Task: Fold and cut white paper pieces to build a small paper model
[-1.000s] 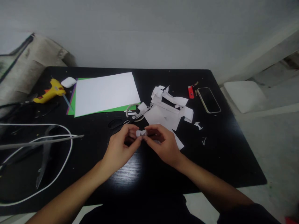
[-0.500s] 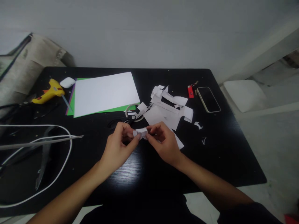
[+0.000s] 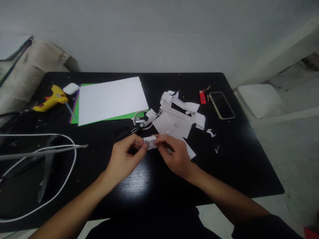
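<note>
Both your left hand [image 3: 126, 158] and right hand [image 3: 174, 154] pinch one small folded paper [image 3: 150, 142] in their grip, just in front of the scissors [image 3: 134, 127].

The small folded white paper scrap [image 3: 150, 142] pinched between my left hand [image 3: 124, 159] and right hand [image 3: 174, 156] is thin, matt and creased, like the large white paper sheet [image 3: 112, 98]. The black wooden table [image 3: 139, 189] shows fine grain under a glossy, glaring finish; the yellow glue gun [image 3: 51, 98] looks like smooth plastic.
</note>
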The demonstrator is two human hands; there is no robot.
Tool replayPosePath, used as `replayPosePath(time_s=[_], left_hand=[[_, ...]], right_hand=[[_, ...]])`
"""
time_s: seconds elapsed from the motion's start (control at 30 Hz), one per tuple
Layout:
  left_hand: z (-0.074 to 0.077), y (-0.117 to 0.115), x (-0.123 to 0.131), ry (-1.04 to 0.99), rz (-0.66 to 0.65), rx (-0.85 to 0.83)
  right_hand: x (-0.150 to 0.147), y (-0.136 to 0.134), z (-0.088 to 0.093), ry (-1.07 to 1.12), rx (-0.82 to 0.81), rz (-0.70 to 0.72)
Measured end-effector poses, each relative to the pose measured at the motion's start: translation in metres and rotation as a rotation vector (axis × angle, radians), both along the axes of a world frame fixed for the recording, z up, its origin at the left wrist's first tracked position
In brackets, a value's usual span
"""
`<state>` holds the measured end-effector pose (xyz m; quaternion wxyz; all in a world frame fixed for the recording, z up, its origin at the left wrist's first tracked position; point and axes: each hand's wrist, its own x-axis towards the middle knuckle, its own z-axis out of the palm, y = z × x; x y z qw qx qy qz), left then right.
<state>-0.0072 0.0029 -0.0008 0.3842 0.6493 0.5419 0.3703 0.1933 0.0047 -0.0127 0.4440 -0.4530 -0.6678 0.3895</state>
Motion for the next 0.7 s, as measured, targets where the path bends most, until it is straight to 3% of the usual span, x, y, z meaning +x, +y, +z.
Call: replayPosePath(time_s=[0.1, 0.27, 0.7], left_hand=[[0.0008, 0.0000, 0.0007, 0.000, -0.010, 0.015], [-0.0016, -0.0004, 0.0014, 0.027, -0.020, 0.054], [-0.0024, 0.0001, 0.0012, -0.006, -0.009, 0.021]], right_hand=[[0.0010, -0.0002, -0.0027, -0.095, 0.128, 0.038], [0.0003, -0.0005, -0.0052, -0.118, 0.167, 0.038], [0.0012, -0.0001, -0.0014, -0.178, 0.084, 0.088]])
